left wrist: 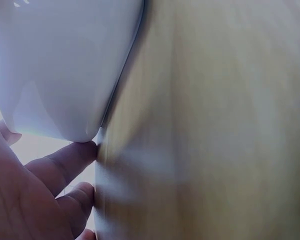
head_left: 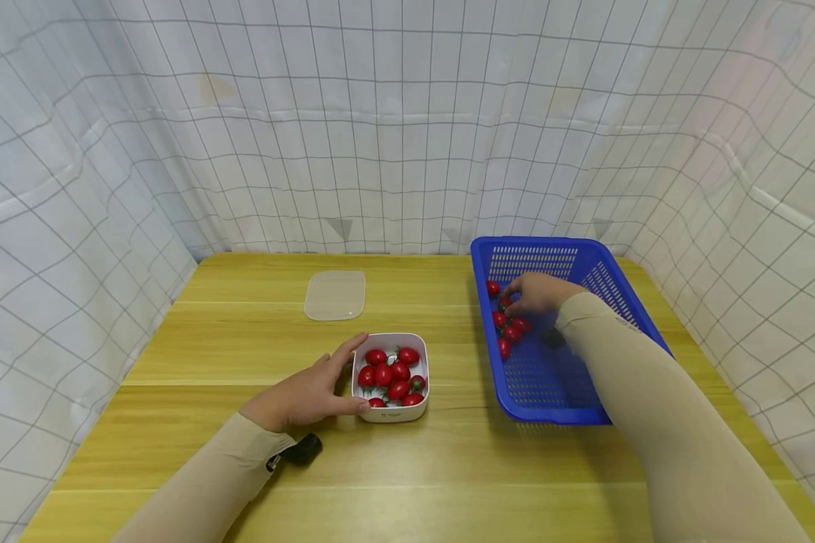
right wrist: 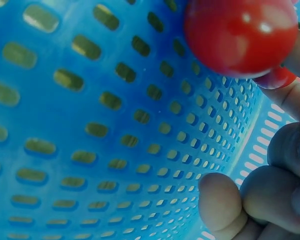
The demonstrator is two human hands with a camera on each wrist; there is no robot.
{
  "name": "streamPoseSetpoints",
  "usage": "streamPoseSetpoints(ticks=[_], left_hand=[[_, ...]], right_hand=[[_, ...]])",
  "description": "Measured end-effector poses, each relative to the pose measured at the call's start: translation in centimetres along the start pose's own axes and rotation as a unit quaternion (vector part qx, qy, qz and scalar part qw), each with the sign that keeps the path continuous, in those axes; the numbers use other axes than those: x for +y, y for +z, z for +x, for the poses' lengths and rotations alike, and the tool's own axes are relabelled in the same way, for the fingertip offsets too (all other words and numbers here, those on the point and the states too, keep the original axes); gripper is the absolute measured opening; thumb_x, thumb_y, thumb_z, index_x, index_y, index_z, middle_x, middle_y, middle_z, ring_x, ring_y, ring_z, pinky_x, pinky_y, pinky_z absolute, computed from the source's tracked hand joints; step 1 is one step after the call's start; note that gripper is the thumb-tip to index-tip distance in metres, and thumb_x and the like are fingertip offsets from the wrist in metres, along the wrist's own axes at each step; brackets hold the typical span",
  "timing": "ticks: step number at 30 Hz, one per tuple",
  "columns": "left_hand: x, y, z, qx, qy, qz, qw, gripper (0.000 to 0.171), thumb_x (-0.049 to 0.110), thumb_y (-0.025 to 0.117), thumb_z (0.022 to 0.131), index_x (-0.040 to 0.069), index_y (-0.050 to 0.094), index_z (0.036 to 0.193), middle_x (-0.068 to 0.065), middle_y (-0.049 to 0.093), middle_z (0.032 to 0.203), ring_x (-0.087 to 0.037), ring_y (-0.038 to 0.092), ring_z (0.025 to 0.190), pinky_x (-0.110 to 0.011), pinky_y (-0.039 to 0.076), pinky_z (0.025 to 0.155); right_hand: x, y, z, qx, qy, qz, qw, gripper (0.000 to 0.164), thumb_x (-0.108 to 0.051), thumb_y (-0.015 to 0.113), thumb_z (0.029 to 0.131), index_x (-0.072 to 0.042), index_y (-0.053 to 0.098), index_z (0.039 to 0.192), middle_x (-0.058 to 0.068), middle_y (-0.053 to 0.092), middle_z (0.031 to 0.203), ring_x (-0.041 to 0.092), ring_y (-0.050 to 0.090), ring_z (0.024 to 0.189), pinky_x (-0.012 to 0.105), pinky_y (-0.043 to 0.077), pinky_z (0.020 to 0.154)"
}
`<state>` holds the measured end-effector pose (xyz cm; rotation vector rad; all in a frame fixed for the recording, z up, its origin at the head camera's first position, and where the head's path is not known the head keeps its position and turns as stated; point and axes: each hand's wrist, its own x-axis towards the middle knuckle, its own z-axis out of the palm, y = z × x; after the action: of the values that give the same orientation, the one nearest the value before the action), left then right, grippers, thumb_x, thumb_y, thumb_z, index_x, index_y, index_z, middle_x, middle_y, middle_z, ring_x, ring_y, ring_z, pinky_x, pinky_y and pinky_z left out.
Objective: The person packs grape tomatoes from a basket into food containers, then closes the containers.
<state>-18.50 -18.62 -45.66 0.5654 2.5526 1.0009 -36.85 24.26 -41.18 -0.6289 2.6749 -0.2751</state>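
Note:
A white square container [head_left: 392, 415] holding several cherry tomatoes [head_left: 383, 375] stands in the middle of the table. My left hand [head_left: 312, 392] holds its left side, thumb at the front corner and forefinger at the back corner. In the left wrist view, fingertips [left wrist: 82, 150] touch the white wall. Over at the right, my right hand [head_left: 539, 292] reaches into a blue basket [head_left: 499, 385], beside several tomatoes [head_left: 512, 334] along its left wall. A cherry tomato [right wrist: 276, 78] sits between its thumb and finger in the right wrist view, partly hidden by a larger-looking tomato [right wrist: 242, 35].
A translucent square lid [head_left: 336, 296] lies flat behind the container, to its left. The wooden table [head_left: 244, 354] is enclosed at the back and sides by white checked curtains [head_left: 407, 151]. The basket's raised rim [head_left: 482, 302] surrounds the right hand.

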Motion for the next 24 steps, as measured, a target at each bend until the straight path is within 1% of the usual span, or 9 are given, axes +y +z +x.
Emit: streamPoseSetpoints(ticks=[7,12,19,24], left_hand=[[0.03,-0.01,-0.02,-0.001,-0.003,0.001,1.0000,0.107,0.057,0.076,0.090,0.032,0.008,0.170,-0.015,0.019,0.175,-0.062,0.011,0.156,-0.076,0.017,0.123],[-0.01,-0.01,-0.02,0.000,-0.007,0.004,1.0000,0.107,0.058,0.075,0.090,0.034,0.008,0.169,-0.015,0.019,0.175,-0.063,0.010,0.156,-0.078,0.018,0.122],[-0.06,0.01,-0.01,-0.001,-0.006,0.003,1.0000,0.107,0.058,0.075,0.090,0.033,0.008,0.170,-0.015,0.019,0.175,-0.062,0.010,0.156,-0.077,0.017,0.123],[-0.04,0.03,0.00,0.000,-0.005,0.005,1.0000,0.107,0.058,0.076,0.090,0.033,0.008,0.170,-0.015,0.020,0.175,-0.061,0.011,0.156,-0.076,0.017,0.123]], right_hand=[[-0.04,-0.07,-0.07,-0.005,0.005,0.008,1.000,0.046,-0.027,0.076,0.096,-0.003,0.070,0.135,0.022,0.067,0.139,0.039,0.062,0.130,0.058,0.046,0.115],[-0.12,-0.14,-0.13,-0.008,0.007,0.010,1.000,0.045,-0.027,0.075,0.096,-0.004,0.071,0.135,0.021,0.067,0.139,0.036,0.063,0.128,0.058,0.046,0.115],[-0.15,-0.16,-0.22,-0.006,-0.012,0.000,1.000,0.044,-0.025,0.074,0.096,0.000,0.071,0.132,0.019,0.073,0.130,0.040,0.064,0.127,0.056,0.047,0.113],[-0.18,-0.16,-0.19,-0.006,-0.009,-0.009,1.000,0.044,-0.027,0.074,0.097,-0.001,0.071,0.133,0.019,0.071,0.133,0.040,0.063,0.130,0.056,0.046,0.114]])
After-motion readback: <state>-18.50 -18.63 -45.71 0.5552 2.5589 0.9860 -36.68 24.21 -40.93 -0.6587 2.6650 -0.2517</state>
